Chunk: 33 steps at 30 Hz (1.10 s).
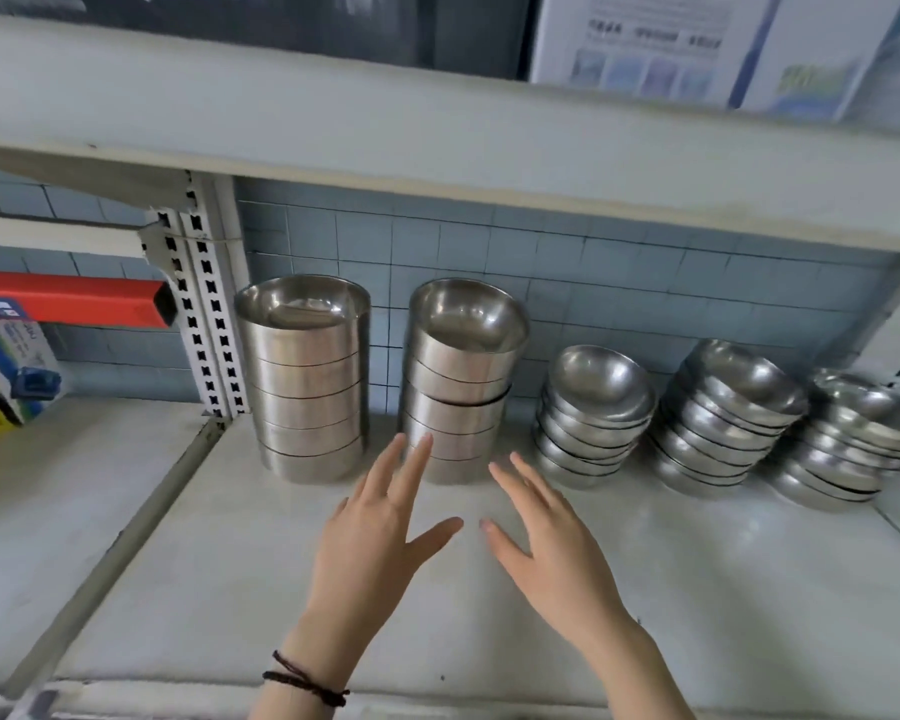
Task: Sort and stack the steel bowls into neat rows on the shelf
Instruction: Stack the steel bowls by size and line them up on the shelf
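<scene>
On the shelf [230,563] | five stacks of nested steel bowls [307,387] | left hand [370,543], right hand [546,548] spread wide

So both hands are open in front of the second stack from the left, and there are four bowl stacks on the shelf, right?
Not four: the head view shows five bowl stacks on the shelf. The left hand and right hand are indeed open in front of the second stack from the left.

left hand [380,532] flat | right hand [546,537] flat | five bowl stacks [458,387] on shelf [697,589]
</scene>
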Motion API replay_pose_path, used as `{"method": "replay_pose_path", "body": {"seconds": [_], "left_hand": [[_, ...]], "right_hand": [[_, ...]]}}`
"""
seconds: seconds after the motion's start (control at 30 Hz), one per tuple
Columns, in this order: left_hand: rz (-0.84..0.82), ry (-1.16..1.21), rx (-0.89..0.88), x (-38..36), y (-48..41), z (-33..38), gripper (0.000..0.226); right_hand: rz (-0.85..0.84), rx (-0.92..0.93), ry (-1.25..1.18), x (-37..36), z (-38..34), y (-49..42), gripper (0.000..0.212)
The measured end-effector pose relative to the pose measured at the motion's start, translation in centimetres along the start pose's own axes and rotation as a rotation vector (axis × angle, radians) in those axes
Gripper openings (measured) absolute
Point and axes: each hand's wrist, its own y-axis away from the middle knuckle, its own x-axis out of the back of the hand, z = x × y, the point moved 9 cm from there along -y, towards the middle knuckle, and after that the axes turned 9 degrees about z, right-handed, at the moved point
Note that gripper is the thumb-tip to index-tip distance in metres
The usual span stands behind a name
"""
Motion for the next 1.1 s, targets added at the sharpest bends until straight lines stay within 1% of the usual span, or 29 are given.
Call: {"method": "replay_pose_path", "body": {"seconds": [0.1,0.23,0.33,0.4,0.5,0.63,0.73,0.87,0.97,1.1], "left_hand": [[0.067,0.115,0.048,0.3,-0.8,1.3,0.083],[0.108,0.423,0.124,0.0,-2.6,1.2,0.083],[0.145,0.551,0.193,-0.5,-4.6,0.2,0.090],[0.157,0.620,0.226,-1.0,-6.0,-0.4,0.092],[0.140,0.729,0.251,-2.4,-7.9,-1.1,0.095],[0.102,0.773,0.252,-4.1,-9.9,-1.7,0.106],[0.073,0.787,0.260,-5.0,-10.5,-2.0,0.106],[0.120,0.708,0.269,-4.9,-11.0,-2.7,0.099],[0.143,0.710,0.281,-4.8,-10.9,-2.9,0.092],[0.145,0.715,0.275,-4.9,-10.6,-2.7,0.094]], "right_hand": [[0.026,-0.009,-0.135,1.2,0.9,-0.6,0.059],[0.117,-0.072,-0.472,2.3,0.9,-2.6,0.061],[0.175,-0.118,-0.631,2.5,0.6,-4.7,0.062],[0.202,-0.150,-0.681,2.2,0.7,-6.0,0.069],[0.216,-0.183,-0.719,1.3,0.9,-7.9,0.088],[0.217,-0.170,-0.745,0.5,0.8,-10.2,0.103],[0.178,-0.150,-0.770,-0.2,0.5,-11.0,0.099],[0.203,-0.133,-0.778,-0.3,0.6,-11.6,0.091],[0.232,-0.142,-0.795,-0.1,0.7,-11.8,0.096],[0.234,-0.138,-0.790,-0.1,0.9,-11.6,0.099]]}}
